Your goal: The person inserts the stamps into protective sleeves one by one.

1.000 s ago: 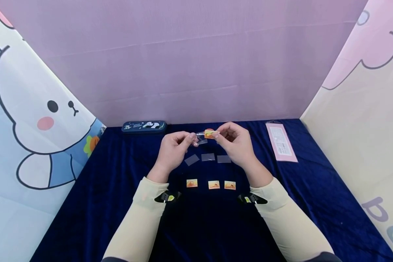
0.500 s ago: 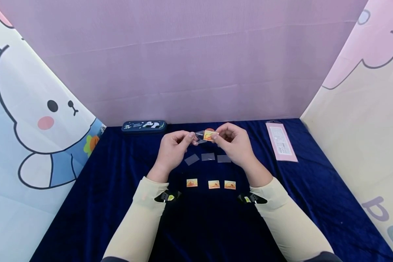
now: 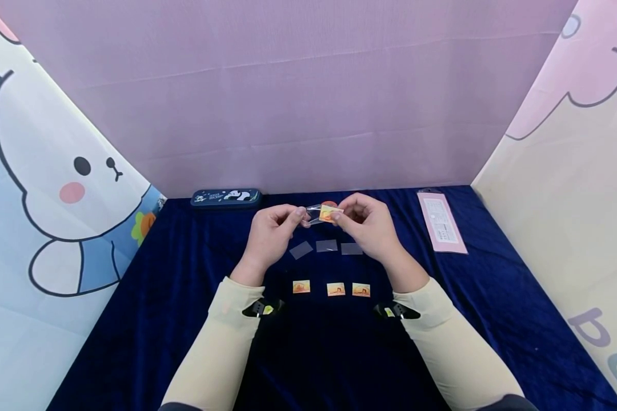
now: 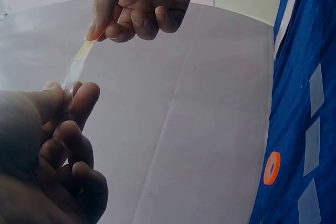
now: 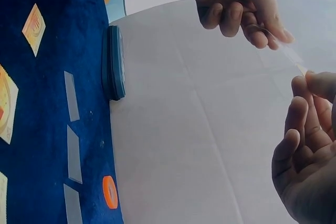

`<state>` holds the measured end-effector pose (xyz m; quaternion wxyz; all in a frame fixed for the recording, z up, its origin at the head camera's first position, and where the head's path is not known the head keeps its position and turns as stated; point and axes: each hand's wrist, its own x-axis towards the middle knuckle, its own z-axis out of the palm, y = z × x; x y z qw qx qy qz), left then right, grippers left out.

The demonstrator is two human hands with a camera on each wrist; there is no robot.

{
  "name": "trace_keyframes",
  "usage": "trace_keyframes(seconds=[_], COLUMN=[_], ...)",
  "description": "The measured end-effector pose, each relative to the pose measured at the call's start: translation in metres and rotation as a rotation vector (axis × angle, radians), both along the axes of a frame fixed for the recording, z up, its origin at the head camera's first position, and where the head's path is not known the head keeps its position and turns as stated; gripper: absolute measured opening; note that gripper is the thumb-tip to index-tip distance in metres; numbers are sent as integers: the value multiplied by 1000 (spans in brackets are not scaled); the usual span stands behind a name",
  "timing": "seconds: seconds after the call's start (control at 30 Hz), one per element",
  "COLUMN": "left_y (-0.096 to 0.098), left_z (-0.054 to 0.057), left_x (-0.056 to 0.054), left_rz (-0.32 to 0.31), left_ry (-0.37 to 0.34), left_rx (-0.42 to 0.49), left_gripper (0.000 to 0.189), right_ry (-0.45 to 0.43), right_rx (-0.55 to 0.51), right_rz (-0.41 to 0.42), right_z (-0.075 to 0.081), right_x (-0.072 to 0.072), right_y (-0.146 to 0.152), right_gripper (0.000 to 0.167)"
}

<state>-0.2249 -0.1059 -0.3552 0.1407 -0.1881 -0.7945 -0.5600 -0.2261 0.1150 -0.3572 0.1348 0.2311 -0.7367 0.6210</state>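
Note:
My left hand pinches a small clear plastic sleeve between thumb and forefinger, above the cloth. Thumb and forefinger of my right hand pinch a yellow-orange postage stamp, whose left edge overlaps the sleeve's right end. Seen from the left wrist, the stamp and the sleeve form one line between the two hands. Below them lie three more clear sleeves in a row. Nearer the body are three stamps with toothed edges, picture side up.
Dark blue cloth covers the table. A panda pencil case stands at the back left, and a pink flat pack lies at the right. An orange ring-shaped thing sits behind the sleeves. Fabric walls enclose three sides.
The sleeve and the stamp have turned to show more of their faces to the head camera. The stamp has shifted slightly left against the sleeve; the arms stay almost still.

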Motion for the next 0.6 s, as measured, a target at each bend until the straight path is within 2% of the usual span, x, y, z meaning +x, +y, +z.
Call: trace_keyframes(seconds=[0.6], left_y=[1], left_z=[0], left_x=[0], left_rz=[5], left_ry=[5], left_rx=[-12], left_gripper=[24], right_ry=[16], right_rx=[23], right_rz=[6], right_z=[1], right_x=[1], right_y=[0], right_gripper=[9])
